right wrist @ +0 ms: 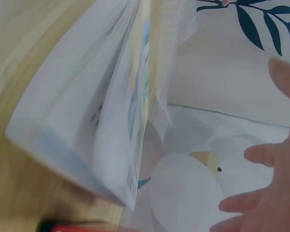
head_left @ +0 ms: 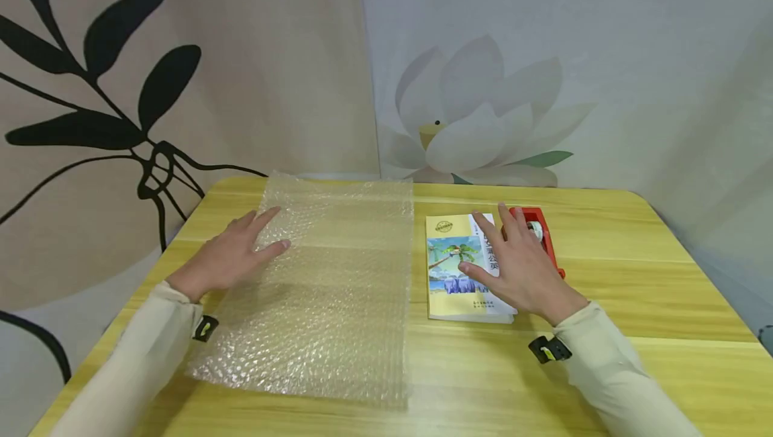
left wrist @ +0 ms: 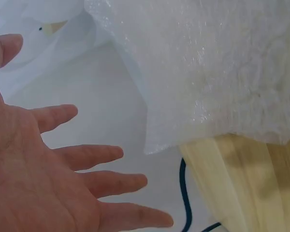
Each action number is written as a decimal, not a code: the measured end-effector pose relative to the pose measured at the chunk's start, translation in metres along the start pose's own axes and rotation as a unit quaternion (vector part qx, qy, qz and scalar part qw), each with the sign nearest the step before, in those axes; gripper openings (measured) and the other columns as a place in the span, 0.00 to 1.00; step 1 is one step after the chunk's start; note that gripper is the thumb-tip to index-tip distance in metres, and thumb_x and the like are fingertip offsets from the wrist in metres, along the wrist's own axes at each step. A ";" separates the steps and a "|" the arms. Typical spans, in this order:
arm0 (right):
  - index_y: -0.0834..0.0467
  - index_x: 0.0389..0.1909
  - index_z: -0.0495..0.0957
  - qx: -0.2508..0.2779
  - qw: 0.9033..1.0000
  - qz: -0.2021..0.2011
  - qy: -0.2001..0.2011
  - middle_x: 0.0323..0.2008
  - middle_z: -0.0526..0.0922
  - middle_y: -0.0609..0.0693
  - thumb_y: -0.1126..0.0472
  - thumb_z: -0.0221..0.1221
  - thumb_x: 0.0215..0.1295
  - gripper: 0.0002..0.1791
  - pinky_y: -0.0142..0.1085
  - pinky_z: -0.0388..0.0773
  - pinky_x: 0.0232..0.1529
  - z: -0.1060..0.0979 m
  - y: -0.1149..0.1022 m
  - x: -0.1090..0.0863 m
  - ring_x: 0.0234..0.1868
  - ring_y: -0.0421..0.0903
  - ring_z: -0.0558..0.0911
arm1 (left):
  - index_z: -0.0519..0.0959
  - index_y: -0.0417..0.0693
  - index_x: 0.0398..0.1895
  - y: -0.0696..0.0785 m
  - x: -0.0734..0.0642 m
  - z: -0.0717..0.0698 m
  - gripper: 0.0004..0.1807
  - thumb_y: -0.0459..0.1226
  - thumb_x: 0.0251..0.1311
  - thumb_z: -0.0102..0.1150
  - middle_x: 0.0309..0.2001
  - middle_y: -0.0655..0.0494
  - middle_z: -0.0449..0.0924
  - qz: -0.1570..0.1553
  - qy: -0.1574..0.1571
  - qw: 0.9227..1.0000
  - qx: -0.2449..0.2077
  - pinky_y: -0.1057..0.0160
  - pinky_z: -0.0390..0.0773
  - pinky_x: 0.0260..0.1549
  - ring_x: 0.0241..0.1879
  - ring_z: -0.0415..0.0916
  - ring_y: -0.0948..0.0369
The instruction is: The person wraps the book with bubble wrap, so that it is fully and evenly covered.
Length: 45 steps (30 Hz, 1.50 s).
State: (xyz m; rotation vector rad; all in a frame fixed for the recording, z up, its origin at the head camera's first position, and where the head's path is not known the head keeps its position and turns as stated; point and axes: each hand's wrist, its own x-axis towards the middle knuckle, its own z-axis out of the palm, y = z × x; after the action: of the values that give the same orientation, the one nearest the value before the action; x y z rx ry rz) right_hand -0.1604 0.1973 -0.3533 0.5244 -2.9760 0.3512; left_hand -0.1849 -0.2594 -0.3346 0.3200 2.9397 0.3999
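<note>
Your two hands are well apart, fingers spread, gripping nothing. Your left hand (head_left: 226, 257) hovers at the left edge of a sheet of clear bubble wrap (head_left: 338, 296), which lies on the left part of a wood-grain table (head_left: 622, 262). Your right hand (head_left: 525, 272) hovers over a yellow book (head_left: 447, 259) with a palm tree on its cover, just right of the wrap. A red holder (head_left: 548, 242), partly hidden behind that hand, sits beside the book.

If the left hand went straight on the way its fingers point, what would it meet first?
Probably the bubble wrap, which lies ahead of the left hand; its height is unclear, so it might pass over.
</note>
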 end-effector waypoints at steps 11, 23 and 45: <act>0.46 0.81 0.46 0.155 0.987 -0.037 -0.021 0.81 0.44 0.62 0.39 0.53 0.73 0.43 0.67 0.72 0.61 0.007 -0.009 -0.003 0.75 0.68 0.61 | 0.44 0.45 0.81 -0.019 0.006 -0.003 0.45 0.63 0.74 0.37 0.80 0.34 0.45 0.008 -0.003 0.995 -0.095 0.27 0.48 0.70 0.76 0.45 0.31; 0.47 0.80 0.51 0.274 0.958 -0.064 -0.051 0.80 0.52 0.56 0.45 0.49 0.77 0.36 0.63 0.69 0.67 0.015 -0.015 -0.003 0.77 0.63 0.61 | 0.46 0.43 0.81 -0.032 0.013 0.002 0.44 0.61 0.74 0.37 0.77 0.28 0.50 -0.028 -0.026 0.990 -0.133 0.27 0.61 0.65 0.71 0.57 0.28; 0.55 0.77 0.57 0.454 0.873 -0.039 -0.173 0.76 0.62 0.60 0.51 0.56 0.74 0.35 0.48 0.78 0.63 0.031 -0.028 -0.006 0.69 0.61 0.73 | 0.65 0.38 0.72 -0.038 0.016 0.006 0.32 0.51 0.76 0.43 0.73 0.30 0.59 -0.079 -0.052 0.982 -0.163 0.32 0.67 0.62 0.69 0.61 0.32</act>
State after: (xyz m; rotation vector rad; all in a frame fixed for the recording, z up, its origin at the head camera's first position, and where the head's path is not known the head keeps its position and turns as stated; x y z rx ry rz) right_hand -0.1472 0.1660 -0.3785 0.8329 -2.9016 1.8528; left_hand -0.2064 -0.2901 -0.3534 0.0628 2.7100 0.8012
